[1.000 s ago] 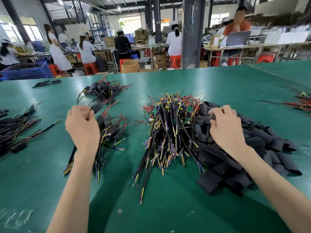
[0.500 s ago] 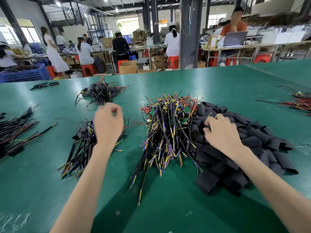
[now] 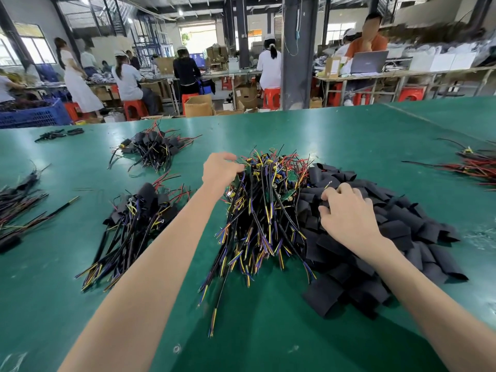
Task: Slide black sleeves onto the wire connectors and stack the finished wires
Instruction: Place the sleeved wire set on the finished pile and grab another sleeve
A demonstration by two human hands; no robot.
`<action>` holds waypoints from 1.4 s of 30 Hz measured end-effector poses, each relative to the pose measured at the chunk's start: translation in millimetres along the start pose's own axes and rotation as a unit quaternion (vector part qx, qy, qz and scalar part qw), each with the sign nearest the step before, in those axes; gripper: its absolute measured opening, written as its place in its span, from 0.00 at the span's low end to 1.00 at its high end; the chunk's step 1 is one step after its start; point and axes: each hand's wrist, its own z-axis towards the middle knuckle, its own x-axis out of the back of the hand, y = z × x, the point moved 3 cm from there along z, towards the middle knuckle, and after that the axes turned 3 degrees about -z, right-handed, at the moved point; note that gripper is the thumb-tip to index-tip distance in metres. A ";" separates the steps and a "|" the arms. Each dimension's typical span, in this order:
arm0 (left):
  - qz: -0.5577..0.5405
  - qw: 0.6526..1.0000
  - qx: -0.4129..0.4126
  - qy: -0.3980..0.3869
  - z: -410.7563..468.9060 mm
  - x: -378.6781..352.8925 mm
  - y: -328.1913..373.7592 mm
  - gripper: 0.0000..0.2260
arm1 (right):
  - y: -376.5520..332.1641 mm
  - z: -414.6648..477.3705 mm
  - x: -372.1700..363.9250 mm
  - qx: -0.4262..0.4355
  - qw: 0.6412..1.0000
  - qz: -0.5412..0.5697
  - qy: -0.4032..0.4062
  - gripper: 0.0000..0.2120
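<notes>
A heap of unsleeved multicoloured wires with small connectors lies at the middle of the green table. My left hand reaches its far left top, fingertips among the wire ends; whether they grip one is hidden. To the right spreads a pile of flat black sleeves. My right hand rests on that pile with its fingers curled and pinching a black sleeve. A stack of sleeved wires lies to the left of my left forearm.
Another sleeved bundle lies farther back on the left. More wire bundles sit at the left edge and the right edge. A blue crate and seated workers at benches lie beyond the table.
My left hand has moved right from the sleeved stack to the top of the unsleeved wire heap. My right hand has stayed on the sleeve pile, shifting slightly toward me.
</notes>
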 end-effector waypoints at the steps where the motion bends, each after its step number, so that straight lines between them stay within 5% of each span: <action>1: -0.019 1.000 -0.004 0.000 0.0 0.7 1.4 0.16 | 0.0 0.0 0.1 -0.002 1.000 0.003 0.000 0.13; 8: -0.134 0.991 -0.011 0.019 -3.0 -2.5 11.1 0.26 | 2.8 0.0 -0.3 -0.012 1.000 0.018 -0.013 0.13; 12: -0.128 0.991 0.040 0.028 -1.4 -2.1 8.5 0.09 | 3.2 1.2 0.3 -0.018 1.000 0.024 -0.005 0.13; 19: -0.050 0.998 -0.033 0.007 -7.3 -4.6 10.3 0.13 | 3.5 1.6 -1.2 -0.018 0.999 0.026 -0.006 0.13; 23: -0.141 0.988 -0.045 -0.036 -13.3 -6.9 15.8 0.09 | 4.7 2.8 -2.8 -0.019 0.999 0.046 -0.004 0.13; 25: -0.259 0.963 -0.015 -0.073 -17.8 -7.0 20.9 0.07 | 5.5 3.9 -4.5 -0.016 0.998 0.056 -0.002 0.13; 30: -0.577 0.792 0.121 -0.157 -26.9 6.7 38.0 0.08 | 7.6 8.4 -13.0 0.039 0.997 0.069 0.006 0.18; 38: -0.620 0.741 0.059 -0.252 -56.6 48.7 86.1 0.13 | 1.7 15.1 -33.9 0.145 0.986 0.071 -0.029 0.20; 42: -0.676 0.679 0.065 -0.279 -71.1 54.9 102.8 0.17 | 2.4 15.5 -34.7 0.131 0.988 0.086 -0.015 0.15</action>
